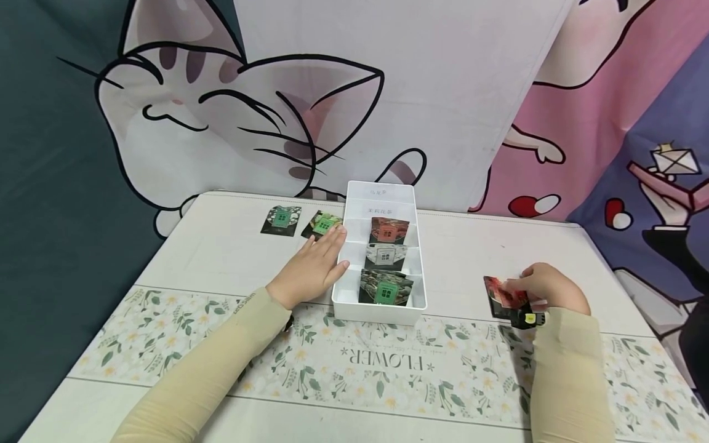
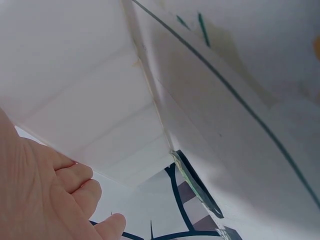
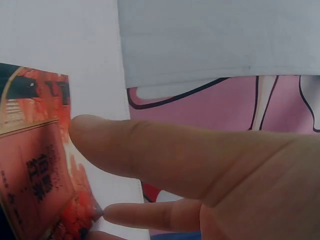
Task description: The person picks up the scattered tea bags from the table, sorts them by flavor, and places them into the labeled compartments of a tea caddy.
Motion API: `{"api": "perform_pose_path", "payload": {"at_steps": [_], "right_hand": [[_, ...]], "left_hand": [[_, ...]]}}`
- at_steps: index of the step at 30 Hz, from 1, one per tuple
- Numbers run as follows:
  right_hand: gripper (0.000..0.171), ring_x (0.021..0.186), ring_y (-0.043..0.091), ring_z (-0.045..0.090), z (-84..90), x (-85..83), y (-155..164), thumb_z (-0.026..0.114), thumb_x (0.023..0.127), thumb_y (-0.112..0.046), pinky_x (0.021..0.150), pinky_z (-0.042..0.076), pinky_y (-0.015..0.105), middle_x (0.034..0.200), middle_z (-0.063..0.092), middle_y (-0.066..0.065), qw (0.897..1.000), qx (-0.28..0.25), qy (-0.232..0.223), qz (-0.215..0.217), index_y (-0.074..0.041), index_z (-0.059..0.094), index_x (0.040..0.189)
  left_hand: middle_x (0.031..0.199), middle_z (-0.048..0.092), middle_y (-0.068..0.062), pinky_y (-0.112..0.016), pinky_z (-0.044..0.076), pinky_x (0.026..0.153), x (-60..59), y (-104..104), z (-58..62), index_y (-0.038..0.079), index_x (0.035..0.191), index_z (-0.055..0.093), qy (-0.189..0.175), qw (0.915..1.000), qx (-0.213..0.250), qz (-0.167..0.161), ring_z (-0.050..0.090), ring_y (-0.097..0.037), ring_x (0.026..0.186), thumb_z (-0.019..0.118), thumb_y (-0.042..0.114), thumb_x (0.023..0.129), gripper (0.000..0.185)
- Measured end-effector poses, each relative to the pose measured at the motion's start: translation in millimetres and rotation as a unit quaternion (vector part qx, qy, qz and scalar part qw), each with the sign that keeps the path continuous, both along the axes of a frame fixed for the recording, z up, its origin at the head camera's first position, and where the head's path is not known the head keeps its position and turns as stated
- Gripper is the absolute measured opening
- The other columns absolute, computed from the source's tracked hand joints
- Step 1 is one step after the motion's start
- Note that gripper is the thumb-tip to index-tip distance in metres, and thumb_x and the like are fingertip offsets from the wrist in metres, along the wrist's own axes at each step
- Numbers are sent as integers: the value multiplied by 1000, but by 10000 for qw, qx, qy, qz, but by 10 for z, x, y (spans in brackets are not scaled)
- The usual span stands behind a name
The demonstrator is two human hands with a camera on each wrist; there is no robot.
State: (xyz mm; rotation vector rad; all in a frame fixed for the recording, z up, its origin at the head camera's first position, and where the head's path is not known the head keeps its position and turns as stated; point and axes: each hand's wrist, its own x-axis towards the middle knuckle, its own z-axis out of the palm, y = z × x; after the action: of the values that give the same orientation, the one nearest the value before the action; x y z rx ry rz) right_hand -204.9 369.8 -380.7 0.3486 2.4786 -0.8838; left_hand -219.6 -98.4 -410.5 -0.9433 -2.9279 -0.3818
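My left hand (image 1: pixel 310 264) lies along the left wall of a long white divided box (image 1: pixel 379 314), fingers extended and fingertips at its rim. In the left wrist view, the fingers (image 2: pixel 75 187) show beside the box's smooth outer wall. To the right, my right hand (image 1: pixel 554 289) pinches a red tea sachet (image 1: pixel 498 295) close over the table. The right wrist view has the thumb (image 3: pixel 135 150) and another fingertip right at the edge of that sachet (image 3: pixel 35 175). A black sachet with a yellow label (image 1: pixel 526 319) lies partly under the red one and the hand.
The box's compartments hold a reddish-brown sachet (image 1: pixel 389 231), a silver-and-black sachet (image 1: pixel 385 256) and green-labelled sachets (image 1: pixel 386 287). Left of the box lie two green-labelled sachets, one dark (image 1: pixel 281 220) and one yellow-green (image 1: pixel 321 223). A cartoon-printed cloth (image 1: pixel 454 111) hangs behind the table.
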Motion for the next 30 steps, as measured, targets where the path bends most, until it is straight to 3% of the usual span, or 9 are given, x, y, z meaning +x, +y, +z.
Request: {"api": "perform_pose_path", "payload": {"at_steps": [5, 13, 24, 30], "right_hand": [[68, 83, 28, 56, -52, 9, -26, 73, 93, -28, 67, 56, 36, 95, 55, 20, 9997, 151, 195, 92, 23, 44, 127], [55, 64, 20, 50, -135, -12, -15, 73, 91, -19, 57, 47, 32, 90, 50, 18, 9995, 118, 307, -21, 19, 44, 119], [46, 63, 20, 47, -151, -15, -18, 74, 90, -18, 56, 44, 32, 87, 51, 14, 9993, 21, 347, -144, 14, 50, 113], [41, 75, 25, 49, -144, -18, -16, 75, 90, -18, 61, 44, 34, 86, 52, 14, 9987, 118, 488, -59, 11, 51, 105]], "left_hand": [[168, 13, -15, -55, 16, 124, 1, 0, -1, 0, 161, 13, -21, 10000, 4, 2, 15, -32, 155, 29, 43, 111, 68], [168, 13, -15, -54, 13, 124, 9, 8, 11, 0, 161, 13, -52, 10000, 39, 13, 14, -31, 155, 29, 43, 110, 68], [167, 17, -17, -54, 13, 124, 25, 5, 24, -1, 160, 15, -1, 10000, 49, -1, 15, -32, 155, 30, 42, 110, 68], [167, 18, -18, -57, 18, 123, 26, -3, 14, -2, 160, 15, 37, 10000, 59, -12, 17, -33, 154, 29, 42, 110, 68]]}}
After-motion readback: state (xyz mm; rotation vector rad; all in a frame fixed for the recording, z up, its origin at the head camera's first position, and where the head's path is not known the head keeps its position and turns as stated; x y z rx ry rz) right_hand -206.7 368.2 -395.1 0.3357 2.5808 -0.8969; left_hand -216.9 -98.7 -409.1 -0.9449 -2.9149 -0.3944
